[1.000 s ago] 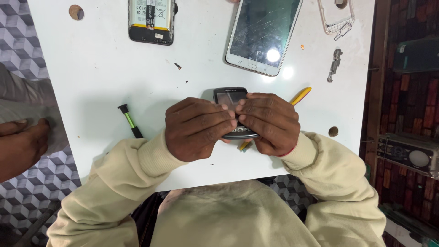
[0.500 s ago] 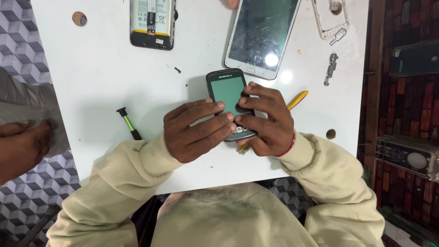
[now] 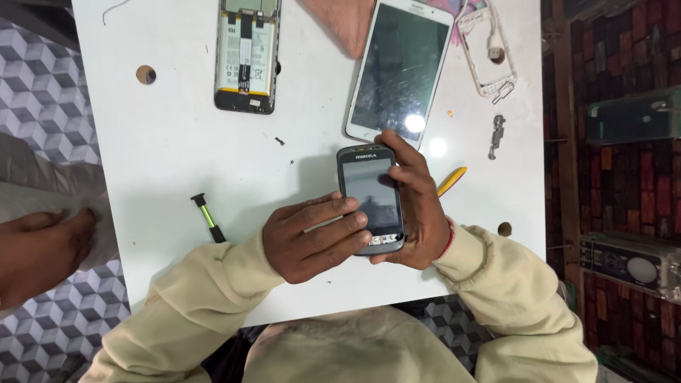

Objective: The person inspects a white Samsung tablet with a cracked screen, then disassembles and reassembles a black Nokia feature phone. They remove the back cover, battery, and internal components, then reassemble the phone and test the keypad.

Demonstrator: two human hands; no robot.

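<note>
The small grey phone [image 3: 370, 198] sits upright in our right hand [image 3: 418, 206], long axis running twelve to six, the fingers wrapped round its right edge, while our left hand [image 3: 312, 237] lays its fingers together across the lower left of the screen. At twelve lies a white tablet [image 3: 401, 67] (glass cracked), at eleven an opened phone [image 3: 246, 53], at three a yellow pry tool [image 3: 452, 181], at nine a green-handled screwdriver [image 3: 208, 217].

Head cam, steep downward, close over table [image 3: 177, 163]
</note>
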